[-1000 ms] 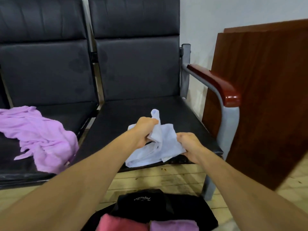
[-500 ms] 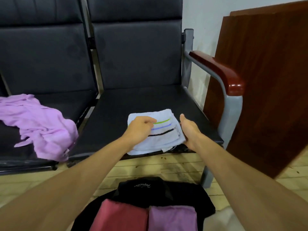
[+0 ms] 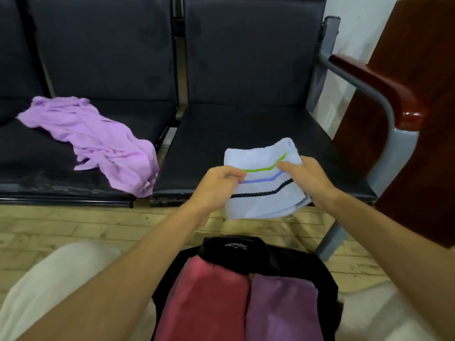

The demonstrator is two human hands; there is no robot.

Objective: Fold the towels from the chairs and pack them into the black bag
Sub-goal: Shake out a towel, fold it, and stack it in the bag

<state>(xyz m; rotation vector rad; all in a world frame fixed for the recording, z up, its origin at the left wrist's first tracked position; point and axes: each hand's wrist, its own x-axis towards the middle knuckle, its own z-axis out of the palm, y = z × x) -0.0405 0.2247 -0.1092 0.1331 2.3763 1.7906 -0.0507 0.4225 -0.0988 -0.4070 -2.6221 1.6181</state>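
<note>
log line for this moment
hands: left hand and right hand hold folded striped towel | black bag: red towel, purple towel inside | chair: lilac towel unfolded

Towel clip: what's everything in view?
striped towel: 1, pale blue, held over right seat's edge
lilac towel: 1, lilac, crumpled on left seat
pink towel: 1, pink, folded in bag, left
purple towel: 1, purple, folded in bag, right
black bag: 1, black, open on floor
chairs: at least 2, black, in row
armrest: 1, reddish, right chair
board: 1, reddish, far right
left hand: 1, pinches striped towel's left side
right hand: 1, pinches its right side
</note>
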